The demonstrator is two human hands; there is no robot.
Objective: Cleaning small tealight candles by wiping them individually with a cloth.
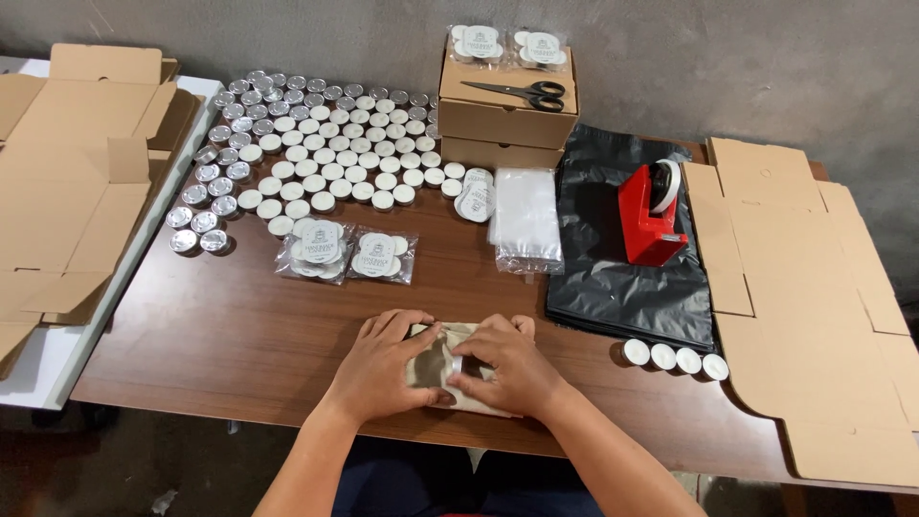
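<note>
A dark wooden table [239, 335] stands against a rough grey wall, and the red tape dispenser [654, 213] on it serves as the landmark. Well to the near-left of the dispenser, at the table's front edge, both hands press down on a small beige packet [442, 362] that lies flat on the wood. The left hand [383, 369] lies spread over the packet's left half, fingers curled at its top edge; the right hand [507, 369] covers the right half, thumb and fingertips pinching at a pale strip near the middle, though what the strip is cannot be made out.

Under the dispenser lies a stack of black plastic bags [622, 278], and just left of it a pile of clear sleeves [525, 218]. Near the dispenser's front, four loose tealight candles [675, 359] sit in a row. Far to its left spreads a large field of tealights [316, 144], with two filled clear packs [347, 254] before it. Behind and left of the dispenser, scissors [522, 91] rest on closed cardboard boxes [505, 120]. Flat box blanks [804, 287] lie to its right.

To do the pressing well, I judge the left palm should hold the packet flat while the right smooths the strip outward, leaving no wrinkles.
</note>
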